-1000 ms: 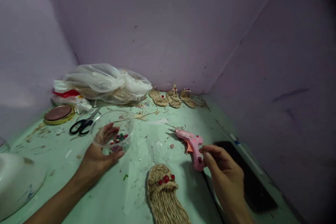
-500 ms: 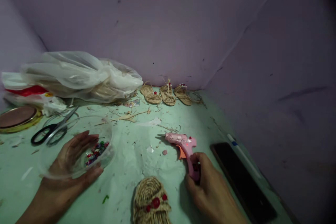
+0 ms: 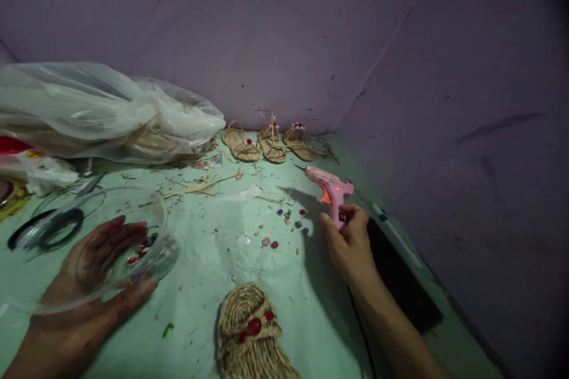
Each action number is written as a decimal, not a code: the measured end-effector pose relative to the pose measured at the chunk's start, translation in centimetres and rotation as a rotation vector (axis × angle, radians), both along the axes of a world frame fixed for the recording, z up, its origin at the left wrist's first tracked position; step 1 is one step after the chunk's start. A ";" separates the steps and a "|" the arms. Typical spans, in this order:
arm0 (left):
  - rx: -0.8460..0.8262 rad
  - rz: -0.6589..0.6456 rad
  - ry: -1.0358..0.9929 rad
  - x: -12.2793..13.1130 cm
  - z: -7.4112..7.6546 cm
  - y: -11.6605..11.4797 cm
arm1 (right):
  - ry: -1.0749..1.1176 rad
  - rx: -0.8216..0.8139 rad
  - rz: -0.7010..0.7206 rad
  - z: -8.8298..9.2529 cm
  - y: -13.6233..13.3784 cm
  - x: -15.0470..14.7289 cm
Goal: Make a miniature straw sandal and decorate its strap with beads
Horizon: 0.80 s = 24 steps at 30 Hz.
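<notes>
My left hand [image 3: 95, 284] is curled around a clear plastic tub [image 3: 164, 207], tipped so the colourful beads [image 3: 142, 251] show at its bottom. A pink glue gun [image 3: 331, 186] is held up by its handle in my right hand [image 3: 351, 243], its nozzle pointing left and its small light lit. Several loose beads [image 3: 291, 219] lie on the table below and left of the gun. Nearest me sits a woven straw sandal [image 3: 249, 337] with three red beads across its strap; its near end is cut off by the frame.
Three small woven sandals [image 3: 271, 145] rest against the back wall. On the left are a plastic bag [image 3: 111, 112] and black-handled scissors [image 3: 48, 228], partly seen through the tub. A black phone [image 3: 404, 278] and a white pen [image 3: 395, 234] lie at right. Straw scraps [image 3: 200, 186] litter the table [image 3: 191, 320].
My right hand has raised the glue gun and carried it away from me, uncovering several beads on the table. My left hand and the tub sit further left in view.
</notes>
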<state>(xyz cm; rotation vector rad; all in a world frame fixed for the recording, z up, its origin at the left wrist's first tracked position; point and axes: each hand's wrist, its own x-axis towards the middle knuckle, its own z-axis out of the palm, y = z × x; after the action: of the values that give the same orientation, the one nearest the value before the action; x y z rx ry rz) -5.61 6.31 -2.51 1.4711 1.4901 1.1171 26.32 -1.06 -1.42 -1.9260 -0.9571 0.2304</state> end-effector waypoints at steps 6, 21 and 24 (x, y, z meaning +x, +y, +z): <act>0.031 -0.033 0.010 -0.1 -0.1 -0.2 | -0.004 -0.034 0.016 -1.3 2.2 0.6; 0.021 -0.070 0.013 0.0 0.7 0.0 | -0.317 0.027 0.123 0.2 0.5 0.0; 0.092 -0.139 -0.027 0.4 1.3 -0.1 | -0.308 0.019 0.117 0.3 0.3 0.0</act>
<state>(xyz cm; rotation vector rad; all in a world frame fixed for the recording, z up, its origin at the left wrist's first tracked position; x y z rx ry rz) -5.21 6.24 -1.24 1.5909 1.3122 1.1296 26.31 -0.72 -1.11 -1.9237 -1.2719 -0.0102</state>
